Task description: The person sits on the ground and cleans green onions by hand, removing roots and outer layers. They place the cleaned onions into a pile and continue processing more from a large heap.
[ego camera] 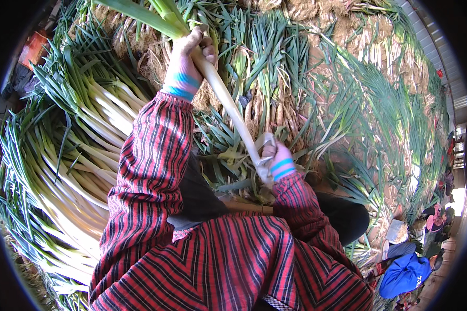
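Note:
A long leek-like green onion with a white stalk slants across the middle, its green leaves at the top left. My left hand, in a pinkish glove with a blue-striped cuff, is closed around the stalk just below the leaves. Near the lower, root end, my right hand, gloved alike, grips a pale peeled strip of outer leaf beside the stalk. Loose peelings hang and lie under the lower end. Both sleeves are red and black striped.
Peeled green onions are heaped on the left. Unpeeled bundles with dry roots lie ahead, and more green onions spread over the ground to the right. A person in blue is at the lower right. A metal-sheet wall stands at the far right.

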`<state>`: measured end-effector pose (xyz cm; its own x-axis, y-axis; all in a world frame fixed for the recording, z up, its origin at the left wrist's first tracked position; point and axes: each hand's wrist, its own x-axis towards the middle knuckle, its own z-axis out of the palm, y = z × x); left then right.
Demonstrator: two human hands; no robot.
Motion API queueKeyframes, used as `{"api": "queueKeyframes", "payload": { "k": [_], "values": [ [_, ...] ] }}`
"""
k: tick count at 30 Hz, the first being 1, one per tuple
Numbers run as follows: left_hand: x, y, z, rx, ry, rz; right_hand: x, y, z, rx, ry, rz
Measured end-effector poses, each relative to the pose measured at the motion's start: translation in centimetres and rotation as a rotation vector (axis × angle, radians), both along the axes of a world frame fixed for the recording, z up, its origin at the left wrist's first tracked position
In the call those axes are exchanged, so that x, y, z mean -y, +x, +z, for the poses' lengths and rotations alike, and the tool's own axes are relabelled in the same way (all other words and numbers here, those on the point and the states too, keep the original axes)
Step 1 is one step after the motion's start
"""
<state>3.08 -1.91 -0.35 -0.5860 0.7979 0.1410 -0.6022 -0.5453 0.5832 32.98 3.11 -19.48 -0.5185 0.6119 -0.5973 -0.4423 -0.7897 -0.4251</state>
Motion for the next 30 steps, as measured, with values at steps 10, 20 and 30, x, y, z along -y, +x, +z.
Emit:
{"api": "queueKeyframes", "payload": {
  "k": [10,20,30],
  "values": [
    [-0.3,0.1,-1.3,-0.109,-0.340,0.236,4.2,10.3,-2.0,1.134,1.408,0.756],
    [0.7,-1.3,-0.1,0.001,0.091,-0.012,0.3,6.3,3.8,0.656,1.179,0.554],
    [-1.0,-1.4,-3.6,0.091,-0.347,0.240,4.6,-4.8,8.0,0.715,1.377,0.186]
  ]
}}
